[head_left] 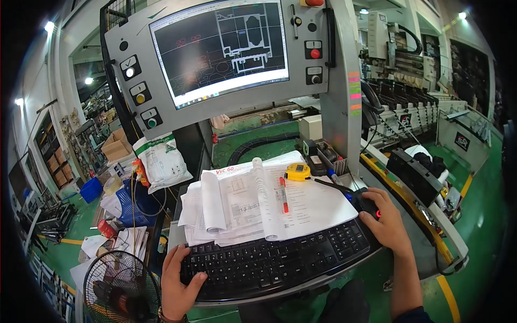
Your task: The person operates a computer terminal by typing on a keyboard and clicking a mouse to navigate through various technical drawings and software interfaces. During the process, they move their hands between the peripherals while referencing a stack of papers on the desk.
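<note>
My left hand (180, 282) rests at the left end of a black keyboard (280, 264), its thumb spread away from the fingers and nothing in its grasp. At the keyboard's right end, my right hand (389, 223) is wrapped over a black computer mouse (368, 202) with a small red light. Behind the keys lie stacked printed sheets (318, 204), some with curled edges. On them sit a red marker (283, 195) and a yellow tape measure (297, 171). Above, a monitor (215, 54) set in a grey panel displays a line drawing of a profile.
Coloured buttons (140, 98) flank the screen. To my left stand a black desk fan (121, 290), a white plastic bag (160, 161) and a blue basket (132, 202). Beyond a yellow rail on the right is a machine (404, 102). The floor (479, 253) is green.
</note>
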`<state>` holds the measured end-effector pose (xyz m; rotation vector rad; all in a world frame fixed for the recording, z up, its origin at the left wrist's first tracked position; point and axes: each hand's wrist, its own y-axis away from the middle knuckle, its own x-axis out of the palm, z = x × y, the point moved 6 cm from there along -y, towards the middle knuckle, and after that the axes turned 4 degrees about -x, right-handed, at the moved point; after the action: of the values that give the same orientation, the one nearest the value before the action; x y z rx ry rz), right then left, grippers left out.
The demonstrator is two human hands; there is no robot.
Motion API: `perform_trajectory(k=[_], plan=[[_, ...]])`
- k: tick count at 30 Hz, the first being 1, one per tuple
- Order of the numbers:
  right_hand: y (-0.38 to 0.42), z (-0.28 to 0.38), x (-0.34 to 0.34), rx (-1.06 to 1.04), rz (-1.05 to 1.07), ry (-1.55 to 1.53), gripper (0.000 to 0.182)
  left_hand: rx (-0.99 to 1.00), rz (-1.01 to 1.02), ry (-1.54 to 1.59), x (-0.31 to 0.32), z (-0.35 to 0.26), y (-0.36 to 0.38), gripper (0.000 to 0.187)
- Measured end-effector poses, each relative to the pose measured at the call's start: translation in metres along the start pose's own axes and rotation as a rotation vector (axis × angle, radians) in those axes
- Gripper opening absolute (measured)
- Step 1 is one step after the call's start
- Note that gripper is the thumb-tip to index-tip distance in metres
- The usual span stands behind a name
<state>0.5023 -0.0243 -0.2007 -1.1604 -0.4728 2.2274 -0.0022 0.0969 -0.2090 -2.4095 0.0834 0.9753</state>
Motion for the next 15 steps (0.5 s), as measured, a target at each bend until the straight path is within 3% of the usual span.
perform_trajectory(k=[15], plan=[[0.001,0.001,-0.001,0.009,0.0,-0.02,0.051,-0.035,-0.041,0.027,-0.001,0.004,0.001,0.084]])
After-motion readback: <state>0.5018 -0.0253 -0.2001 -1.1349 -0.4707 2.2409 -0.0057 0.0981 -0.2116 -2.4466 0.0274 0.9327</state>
